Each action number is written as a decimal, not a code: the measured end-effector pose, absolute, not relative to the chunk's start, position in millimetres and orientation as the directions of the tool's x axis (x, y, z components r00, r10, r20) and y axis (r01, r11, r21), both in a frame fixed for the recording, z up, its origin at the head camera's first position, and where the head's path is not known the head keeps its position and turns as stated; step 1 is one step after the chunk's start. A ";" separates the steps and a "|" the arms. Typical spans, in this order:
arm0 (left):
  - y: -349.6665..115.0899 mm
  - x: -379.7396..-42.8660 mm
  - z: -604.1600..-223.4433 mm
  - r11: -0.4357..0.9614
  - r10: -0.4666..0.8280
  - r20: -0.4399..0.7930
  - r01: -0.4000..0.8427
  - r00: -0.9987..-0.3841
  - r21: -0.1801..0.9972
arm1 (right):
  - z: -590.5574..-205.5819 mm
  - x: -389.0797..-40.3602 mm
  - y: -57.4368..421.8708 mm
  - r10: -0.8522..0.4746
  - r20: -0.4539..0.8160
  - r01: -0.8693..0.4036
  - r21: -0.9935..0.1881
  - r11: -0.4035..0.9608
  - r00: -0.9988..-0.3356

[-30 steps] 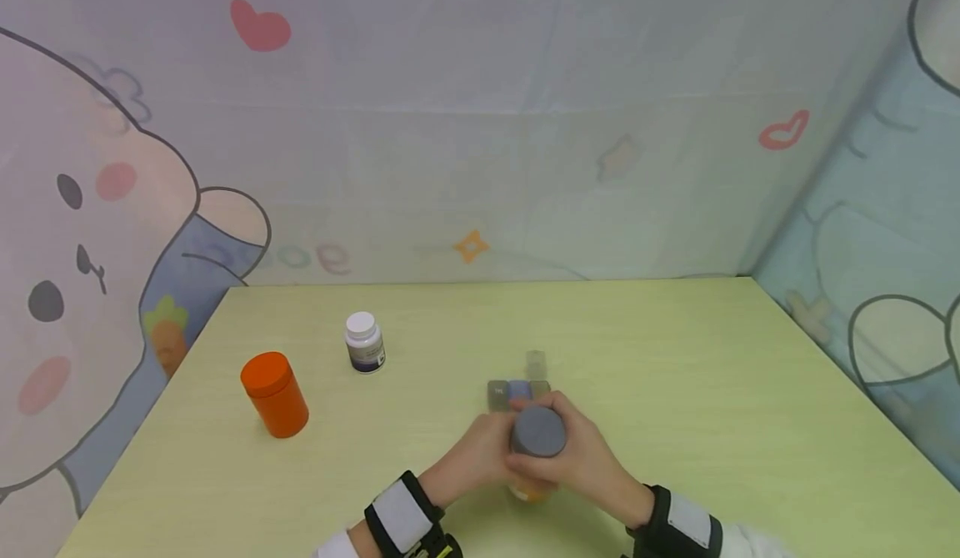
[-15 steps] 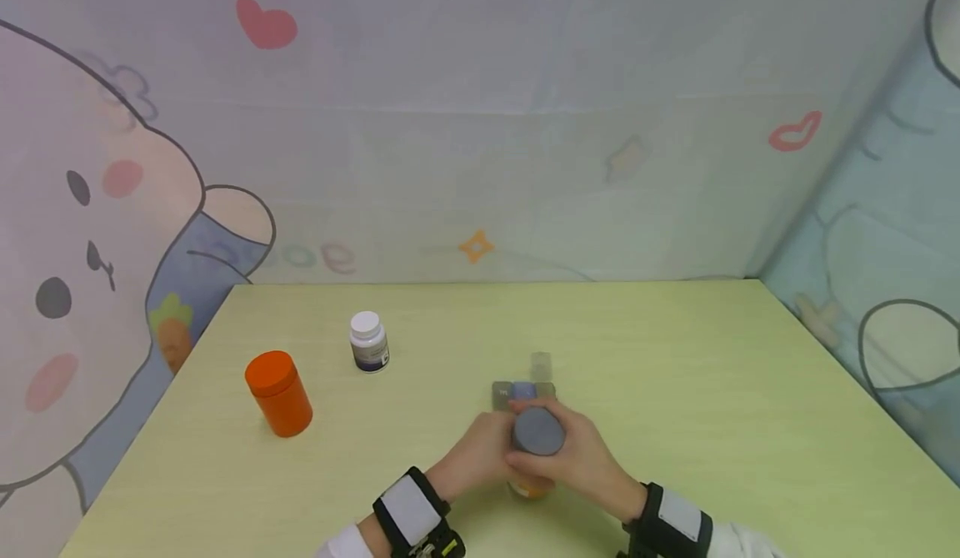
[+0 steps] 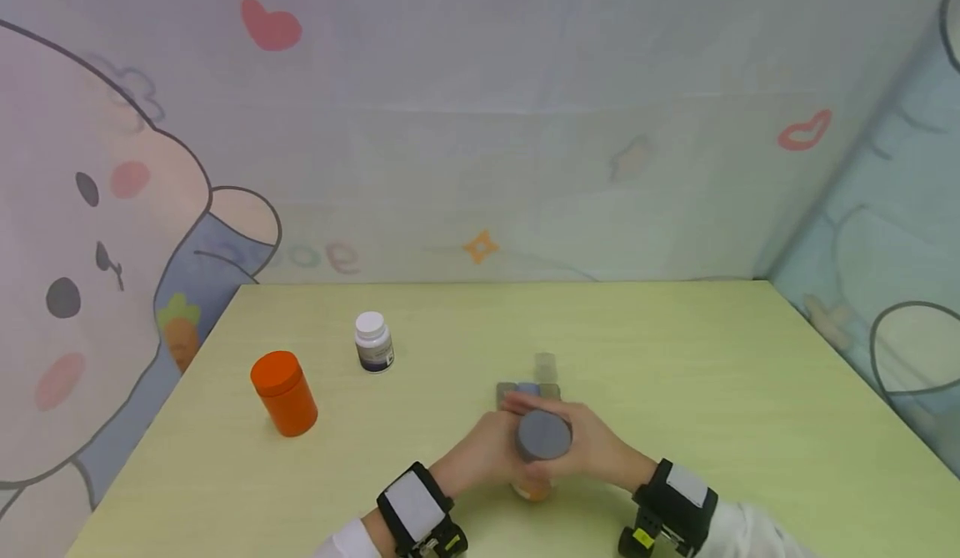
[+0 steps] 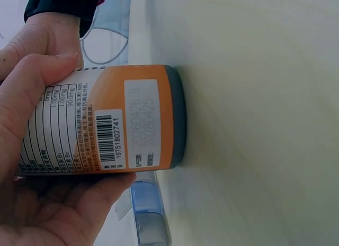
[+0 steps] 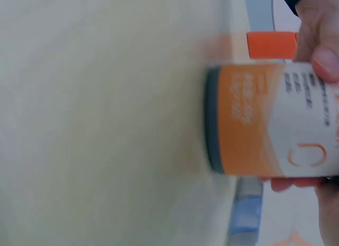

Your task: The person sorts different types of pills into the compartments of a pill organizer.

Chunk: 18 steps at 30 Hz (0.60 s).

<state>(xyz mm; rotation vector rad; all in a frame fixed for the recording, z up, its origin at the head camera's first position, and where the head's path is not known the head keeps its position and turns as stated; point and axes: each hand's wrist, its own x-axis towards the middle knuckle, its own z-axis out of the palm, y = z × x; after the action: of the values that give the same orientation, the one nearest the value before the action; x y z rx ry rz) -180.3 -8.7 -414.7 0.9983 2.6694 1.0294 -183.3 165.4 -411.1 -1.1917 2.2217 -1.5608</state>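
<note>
A vitamin bottle with a grey lid [image 3: 543, 435], orange and white label and dark base stands upright between both hands, its base close to the table. In the left wrist view its label [image 4: 114, 132] shows a barcode and printed dates. My left hand [image 3: 487, 454] grips the bottle's body from the left. The right hand [image 3: 596, 449] wraps round the upper part by the lid, its fingers reaching across the far side. Right behind the hands lies a pill organizer [image 3: 528, 389] with blue and grey compartments; a clear flap extends from its back. The hands hide part of it.
To the left on the pale yellow table [image 3: 675, 358] stands an orange jar [image 3: 285, 394] with an orange lid. Farther back is a small white bottle [image 3: 373, 341] with a white cap. A printed cloth backdrop [image 3: 525, 124] rises behind the table.
My right hand has turned about the top of the bottle, its fingers now farther over the far side and its wrist camera more exposed. The head view has shifted slightly left.
</note>
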 end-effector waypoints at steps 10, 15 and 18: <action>-2.0 -173.4 -417.2 0.488 0.611 0.112 0.484 -0.784 0.726 | -415.2 -181.6 175.3 -0.706 0.323 -0.493 -0.869 0.043 -0.631; -2.3 -171.4 -416.5 0.476 0.606 0.089 0.451 -0.790 0.755 | -416.7 -166.0 177.8 -0.568 0.345 -0.420 -0.908 0.001 -0.747; -4.5 -172.1 -415.0 0.462 0.602 0.089 0.437 -0.794 0.771 | -415.3 -164.1 178.7 -0.544 0.324 -0.388 -0.922 0.005 -0.774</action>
<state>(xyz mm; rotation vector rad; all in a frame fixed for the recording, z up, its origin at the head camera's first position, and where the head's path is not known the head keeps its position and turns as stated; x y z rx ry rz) -172.1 -4.5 -415.0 0.9049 2.5137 1.2392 -164.1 178.7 -415.3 -0.9979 2.1338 -1.8846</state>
